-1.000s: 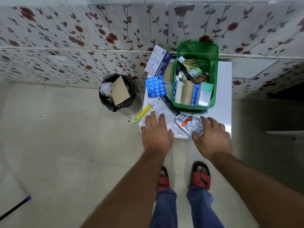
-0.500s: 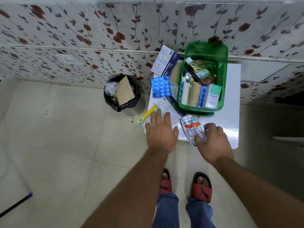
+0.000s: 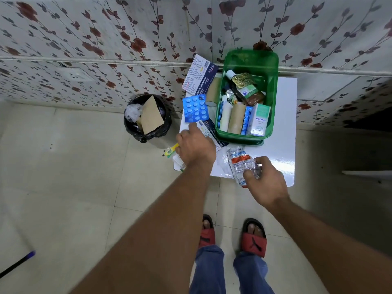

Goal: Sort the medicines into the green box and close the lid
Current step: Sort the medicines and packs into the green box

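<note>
The green box (image 3: 269,66) stands open on a small white table (image 3: 282,149), its lid raised against the wall, holding bottles, rolls and a white carton. My right hand (image 3: 264,183) is closed on a clear plastic medicine pouch (image 3: 238,161) with a red label at the table's front edge. My left hand (image 3: 195,146) rests, fingers curled, on a white and blue dressing packet (image 3: 209,131) and over a yellow tube (image 3: 170,150). A blue blister strip (image 3: 195,108), a brown roll (image 3: 213,92) and another dressing packet (image 3: 198,76) lie left of the box.
A black-lined waste bin (image 3: 146,117) with cardboard in it stands on the tiled floor left of the table. The flowered wall with a ledge runs right behind the table. My feet in red sandals (image 3: 253,237) are just in front of it.
My right hand has curled shut on the clear pouch and drawn it toward the front edge. My left hand has shifted forward and left over the dressing packet.
</note>
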